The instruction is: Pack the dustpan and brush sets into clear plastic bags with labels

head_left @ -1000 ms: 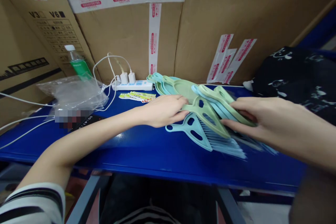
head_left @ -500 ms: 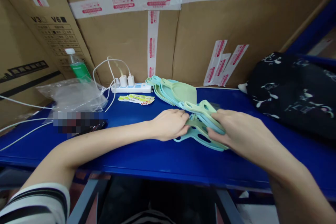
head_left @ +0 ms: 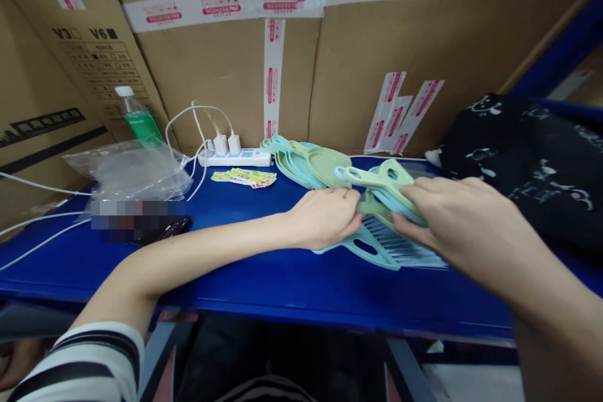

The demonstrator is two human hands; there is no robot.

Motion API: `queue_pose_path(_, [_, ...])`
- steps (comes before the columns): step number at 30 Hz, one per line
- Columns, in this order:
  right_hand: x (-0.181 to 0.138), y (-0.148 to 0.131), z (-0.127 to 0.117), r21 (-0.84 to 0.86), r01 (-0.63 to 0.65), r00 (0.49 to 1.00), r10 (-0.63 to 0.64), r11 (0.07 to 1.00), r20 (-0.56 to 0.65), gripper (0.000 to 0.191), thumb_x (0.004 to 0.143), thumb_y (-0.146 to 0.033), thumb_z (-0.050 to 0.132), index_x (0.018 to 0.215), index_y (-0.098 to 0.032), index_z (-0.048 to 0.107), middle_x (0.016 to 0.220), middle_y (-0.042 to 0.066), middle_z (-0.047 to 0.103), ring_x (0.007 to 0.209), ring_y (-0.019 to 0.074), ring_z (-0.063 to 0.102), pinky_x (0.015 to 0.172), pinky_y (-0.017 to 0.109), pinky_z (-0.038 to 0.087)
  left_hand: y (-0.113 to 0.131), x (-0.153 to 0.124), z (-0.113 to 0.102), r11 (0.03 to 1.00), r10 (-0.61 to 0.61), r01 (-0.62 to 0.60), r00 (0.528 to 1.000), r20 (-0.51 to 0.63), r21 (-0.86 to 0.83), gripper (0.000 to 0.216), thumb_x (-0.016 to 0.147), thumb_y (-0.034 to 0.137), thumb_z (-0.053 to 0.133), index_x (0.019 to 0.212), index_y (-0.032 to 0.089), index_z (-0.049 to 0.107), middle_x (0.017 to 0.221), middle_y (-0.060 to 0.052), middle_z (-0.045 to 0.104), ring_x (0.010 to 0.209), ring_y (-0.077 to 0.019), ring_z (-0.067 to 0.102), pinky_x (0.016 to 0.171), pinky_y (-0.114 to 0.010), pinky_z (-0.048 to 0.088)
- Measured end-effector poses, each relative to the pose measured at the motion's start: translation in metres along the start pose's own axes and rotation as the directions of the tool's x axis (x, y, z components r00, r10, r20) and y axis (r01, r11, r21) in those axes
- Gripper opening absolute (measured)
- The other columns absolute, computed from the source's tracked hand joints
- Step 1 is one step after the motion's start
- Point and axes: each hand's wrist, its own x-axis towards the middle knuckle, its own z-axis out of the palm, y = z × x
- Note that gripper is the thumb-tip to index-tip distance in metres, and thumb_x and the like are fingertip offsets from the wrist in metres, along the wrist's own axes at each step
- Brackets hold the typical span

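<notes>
My right hand [head_left: 452, 210] is closed around a small stack of hand brushes [head_left: 384, 183], pale green over light blue, tilted above the table with handles to the left. My left hand [head_left: 325, 218] is closed on the handle end of another green brush [head_left: 377, 208], just below that stack; its fingertips are partly hidden. Underneath lies a light blue brush [head_left: 377, 252] on the table, its pale bristles pointing right, its handle partly covered by my left hand. Behind the hands, a fanned pile of green and blue dustpans [head_left: 330, 165] rests on the table.
The blue table [head_left: 264, 282] ends at a front edge near me. Further back stand a white power strip [head_left: 254, 157] with chargers, some packets [head_left: 245, 177], a clear plastic bag [head_left: 136, 173], a bottle [head_left: 139, 122] and a phone [head_left: 164, 231]. A black patterned bag [head_left: 527, 169] sits right; cardboard walls the back.
Both hands have moved to the right. The brushes in my right hand have risen and shifted right, along with the green brush in my left, uncovering the lower blue brush's bristles.
</notes>
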Motion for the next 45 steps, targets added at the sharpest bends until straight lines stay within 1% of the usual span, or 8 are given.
queue_pose_path(4, [0.001, 0.003, 0.002, -0.048, -0.02, 1.0, 0.02, 0.999, 0.011, 0.022, 0.085, -0.028, 0.041, 0.065, -0.021, 0.048, 0.06, 0.007, 0.056, 0.059, 0.0223, 0.055, 0.055, 0.031, 0.03, 0.004, 0.006, 0.002, 1.0, -0.025, 0.025, 0.999, -0.037, -0.019, 0.031, 0.097, 0.034, 0.035, 0.107, 0.01, 0.051, 0.097, -0.012, 0.065, 0.092, -0.0243, 0.065, 0.076, -0.034, 0.051])
queue_pose_path(10, [-0.001, 0.018, -0.007, -0.106, 0.022, 0.992, -0.035, 0.994, -0.124, 0.028, 0.089, -0.03, 0.034, 0.064, -0.023, 0.045, 0.058, 0.005, 0.051, 0.056, 0.0204, 0.052, 0.054, 0.031, 0.027, 0.009, 0.015, -0.01, 0.999, -0.042, 0.041, 0.995, -0.091, -0.015, 0.033, 0.098, 0.035, 0.033, 0.11, 0.01, 0.05, 0.099, -0.013, 0.063, 0.095, -0.0259, 0.064, 0.076, -0.035, 0.05])
queue_pose_path(17, [-0.001, 0.023, -0.006, -0.147, 0.063, 0.967, -0.097, 0.987, -0.237, 0.046, 0.098, -0.041, 0.013, 0.063, -0.025, 0.038, 0.055, 0.003, 0.049, 0.051, 0.0186, 0.047, 0.05, 0.03, 0.025, 0.012, 0.017, -0.013, 1.0, -0.024, 0.022, 0.991, -0.135, -0.011, 0.03, 0.098, 0.032, 0.034, 0.11, 0.01, 0.05, 0.1, -0.012, 0.064, 0.097, -0.025, 0.063, 0.078, -0.036, 0.05])
queue_pose_path(26, [-0.005, 0.04, -0.013, -0.089, -0.055, 0.972, 0.033, 0.995, -0.232, 0.054, 0.09, -0.063, -0.006, 0.061, -0.027, 0.023, 0.054, 0.001, 0.04, 0.049, 0.0172, 0.039, 0.05, 0.033, 0.018, 0.021, 0.03, -0.026, 1.0, 0.001, -0.002, 0.989, -0.151, -0.002, 0.03, 0.098, 0.031, 0.034, 0.111, 0.009, 0.049, 0.104, -0.013, 0.064, 0.1, -0.0246, 0.063, 0.078, -0.034, 0.05])
queue_pose_path(31, [-0.007, 0.031, 0.0, -0.044, 0.042, 0.98, -0.05, 0.998, -0.195, 0.058, 0.096, -0.054, 0.002, 0.063, -0.025, 0.041, 0.055, 0.003, 0.046, 0.051, 0.0178, 0.046, 0.051, 0.032, 0.024, 0.02, 0.02, -0.014, 1.0, -0.004, 0.003, 0.993, -0.122, -0.011, 0.029, 0.097, 0.031, 0.036, 0.108, 0.01, 0.051, 0.098, -0.012, 0.065, 0.094, -0.0243, 0.065, 0.076, -0.034, 0.051])
queue_pose_path(36, [-0.011, 0.0, 0.032, 0.087, 0.131, 0.973, -0.112, 0.988, -0.203, 0.037, 0.095, -0.031, 0.031, 0.067, -0.02, 0.052, 0.058, 0.005, 0.056, 0.053, 0.0189, 0.053, 0.054, 0.031, 0.028, 0.013, -0.004, 0.01, 0.999, -0.042, 0.04, 0.997, 0.059, 0.037, 0.029, 0.096, 0.032, 0.038, 0.105, 0.01, 0.054, 0.094, -0.011, 0.067, 0.091, -0.0234, 0.067, 0.077, -0.034, 0.053])
queue_pose_path(41, [-0.015, -0.012, 0.046, 0.247, 0.117, 0.993, -0.118, 0.962, -0.011, 0.016, 0.084, -0.024, 0.047, 0.07, -0.02, 0.055, 0.064, 0.004, 0.062, 0.059, 0.0197, 0.058, 0.055, 0.03, 0.031, 0.008, -0.021, 0.029, 0.992, -0.015, 0.002, 0.995, 0.097, 0.128, 0.029, 0.095, 0.035, 0.042, 0.104, 0.012, 0.056, 0.098, -0.012, 0.068, 0.097, -0.0247, 0.065, 0.083, -0.036, 0.051])
queue_pose_path(45, [-0.019, -0.01, 0.044, 0.282, 0.09, 0.992, -0.113, 0.955, 0.065, 0.015, 0.083, -0.027, 0.049, 0.07, -0.021, 0.055, 0.067, 0.005, 0.065, 0.061, 0.021, 0.061, 0.056, 0.031, 0.033, 0.008, -0.023, 0.033, 0.982, -0.042, 0.009, 0.984, 0.173, 0.188, 0.033, 0.095, 0.038, 0.044, 0.108, 0.01, 0.056, 0.106, -0.015, 0.065, 0.103, -0.0263, 0.062, 0.081, -0.035, 0.052])
